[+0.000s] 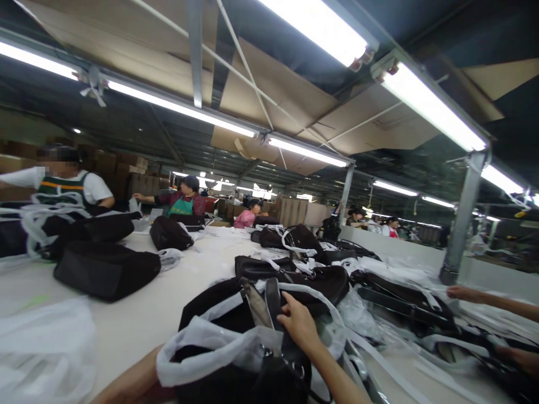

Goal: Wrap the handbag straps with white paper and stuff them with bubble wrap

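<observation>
Near bag: the soft black fabric bag with silvery metal fittings (236, 384) sits nearest the wearer on the white tabletop (210, 264); take it as the clock's centre.
Bag mouth: parted towards twelve o'clock, showing grey-beige lining (256, 306).
Right hand (300, 325): between two and three o'clock, index finger and thumb apart beside the mouth's dark edge; whether it grips that edge, I cannot tell.
Left hand: hidden behind the bag; only the left forearm (137, 373) shows, at eight o'clock, so its grip cannot be told.
Wrapped handle: a looped strap sleeved in thin white packing material (166, 359) bulges towards nine o'clock.
Neighbours: a slumped black bag (107, 269) at ten o'clock; a co-worker's hand (461, 293) near three, well apart.
Good handling: probably best to steady the body from the left, keep fingertips light on the edge, and keep the wrapping clear of the opening.
</observation>
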